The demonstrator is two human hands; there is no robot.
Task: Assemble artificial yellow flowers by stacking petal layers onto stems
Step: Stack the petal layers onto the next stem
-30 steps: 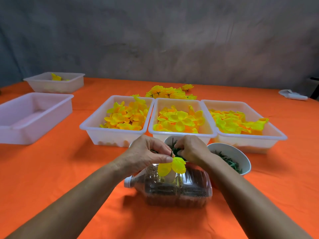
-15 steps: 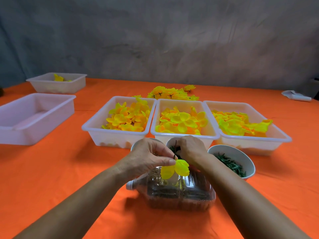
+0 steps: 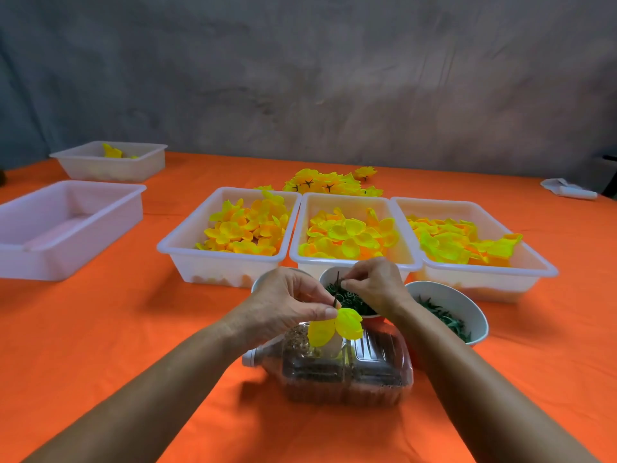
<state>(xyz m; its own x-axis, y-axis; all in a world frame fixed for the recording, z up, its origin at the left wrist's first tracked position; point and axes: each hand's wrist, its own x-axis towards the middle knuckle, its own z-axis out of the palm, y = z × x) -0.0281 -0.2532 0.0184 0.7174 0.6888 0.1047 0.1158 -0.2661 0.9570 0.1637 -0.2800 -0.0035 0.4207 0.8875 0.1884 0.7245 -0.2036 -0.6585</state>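
Left hand [image 3: 287,307] pinches yellow petal layer [image 3: 335,327] at fingertips, forearm angled in; right hand [image 3: 374,287] pinches dark stem [image 3: 337,285] above green-filled bowl [image 3: 325,279], over bottle [image 3: 344,369].

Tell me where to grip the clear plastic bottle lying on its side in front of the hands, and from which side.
Take the clear plastic bottle by its neck and white cap from the left. It lies flat with the neck pointing left; the wide ribbed body is bulky, and bowls crowd its right and far sides. A top grasp across the body would probably need a wider span.
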